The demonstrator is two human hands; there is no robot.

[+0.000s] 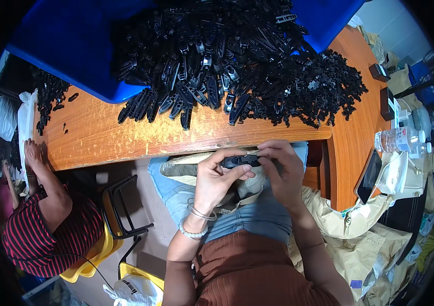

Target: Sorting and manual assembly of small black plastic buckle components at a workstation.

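Observation:
Between my two hands, just off the table's near edge and above my lap, is a small black plastic part (241, 161), long and rounded at its left end. My left hand (217, 173) pinches it between thumb and fingers. On its right end press the fingertips of my right hand (282, 166). Under the hands an open paper sack (183, 168) rests on my lap; its contents are mostly hidden. A large heap of similar black plastic parts (191, 66) covers the far side of the table, with smaller black pieces (319, 86) piled at its right.
A blue bin (69, 51) lies tipped behind the heap on the wooden table (99, 137). At right are a clear plastic bottle (400, 139), a phone (369, 176) and paper sacks (364, 250). On the left, a person in a striped shirt (54, 234) sits near a yellow chair (94, 255).

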